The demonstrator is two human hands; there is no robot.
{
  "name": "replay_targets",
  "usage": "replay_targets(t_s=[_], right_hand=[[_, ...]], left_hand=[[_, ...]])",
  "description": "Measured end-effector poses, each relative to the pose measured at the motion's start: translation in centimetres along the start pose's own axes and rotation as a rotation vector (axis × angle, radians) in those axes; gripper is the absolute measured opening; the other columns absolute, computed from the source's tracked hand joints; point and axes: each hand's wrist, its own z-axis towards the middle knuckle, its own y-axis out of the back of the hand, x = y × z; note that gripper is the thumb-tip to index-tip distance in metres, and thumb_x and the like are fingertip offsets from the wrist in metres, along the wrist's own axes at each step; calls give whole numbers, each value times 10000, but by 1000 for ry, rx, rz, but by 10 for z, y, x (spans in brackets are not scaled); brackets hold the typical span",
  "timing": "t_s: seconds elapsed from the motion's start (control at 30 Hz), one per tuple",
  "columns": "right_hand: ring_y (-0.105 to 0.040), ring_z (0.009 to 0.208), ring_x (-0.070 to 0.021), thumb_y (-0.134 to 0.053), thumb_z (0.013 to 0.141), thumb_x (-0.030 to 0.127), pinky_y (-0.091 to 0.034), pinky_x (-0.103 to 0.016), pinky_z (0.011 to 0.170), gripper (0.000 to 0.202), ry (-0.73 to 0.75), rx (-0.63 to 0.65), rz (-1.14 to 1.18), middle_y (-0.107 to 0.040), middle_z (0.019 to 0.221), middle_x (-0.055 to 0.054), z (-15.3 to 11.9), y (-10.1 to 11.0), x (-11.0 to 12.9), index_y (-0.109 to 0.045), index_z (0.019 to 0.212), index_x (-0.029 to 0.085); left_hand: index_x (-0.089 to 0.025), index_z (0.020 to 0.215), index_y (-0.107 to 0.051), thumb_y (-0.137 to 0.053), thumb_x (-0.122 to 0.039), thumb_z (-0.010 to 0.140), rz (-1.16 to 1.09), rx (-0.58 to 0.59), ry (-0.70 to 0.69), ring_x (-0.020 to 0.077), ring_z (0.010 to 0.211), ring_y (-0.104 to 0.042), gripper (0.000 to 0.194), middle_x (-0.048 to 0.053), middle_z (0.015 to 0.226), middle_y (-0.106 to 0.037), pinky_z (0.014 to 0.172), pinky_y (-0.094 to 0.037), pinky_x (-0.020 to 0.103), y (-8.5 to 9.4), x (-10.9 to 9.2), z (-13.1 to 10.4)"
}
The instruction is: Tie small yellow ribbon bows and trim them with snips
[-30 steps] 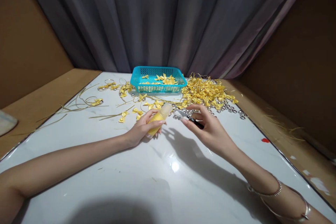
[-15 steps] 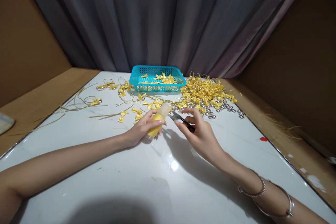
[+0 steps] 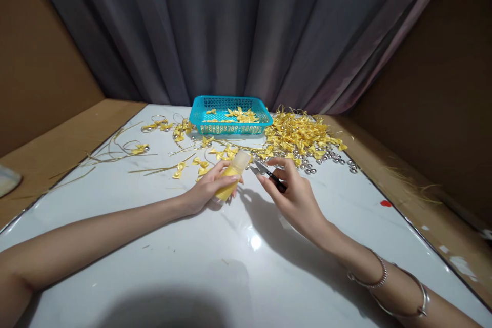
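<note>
My left hand (image 3: 207,187) is wrapped round a small bottle (image 3: 231,177) with yellow contents and a frosted cap, tilted up to the right. Just to its right, my right hand (image 3: 294,189) grips small black-handled snips (image 3: 274,178), their metal blades pointing at the bottle's cap without clearly touching it. Beyond the hands lie loose yellow bows (image 3: 179,170) and silver beads (image 3: 307,166). A large heap of yellow bows with gold ties (image 3: 298,133) sits at the back right.
A turquoise basket (image 3: 230,128) holding yellow bows stands at the back of the white table (image 3: 161,277). Gold wire-like strands (image 3: 149,169) lie at the left. A red piece (image 3: 385,204) is near the right edge. Grey curtains (image 3: 215,25) hang behind.
The snips and the fingers of my right hand have shifted very slightly to the right, away from the bottle cap. My left hand and the bottle look unchanged.
</note>
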Motion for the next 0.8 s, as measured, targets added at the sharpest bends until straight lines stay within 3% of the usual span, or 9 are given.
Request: replay_targets(t_s=[0.3,0.53,0.8], right_hand=[[-339,464,-98,-497,872,271,-279,-234,457,171,16,-43,-22,-355,554,78,1,3,2,-414,998,192],[-325,435,-93,-496,866,268,-278,-230,453,188,9,24,-11,-356,517,92,-2,3,4,-404,1009,187],[-360,458,-99,-488,869,273,-295,-232,470,182,11,-7,-24,-377,540,81,-1,1,1,-411,1007,183]], left_hand=[[-180,1003,-463,-594,-340,804,17,4,15,121,633,-544,287,41,901,-561,572,-442,250,0,0,-1],[-174,1044,-456,-588,-322,808,2,2,7,119,635,-548,308,51,920,-562,570,-443,252,-1,1,-1],[-183,1035,-459,-593,-337,800,8,12,20,121,639,-549,312,46,920,-569,579,-437,254,0,0,0]])
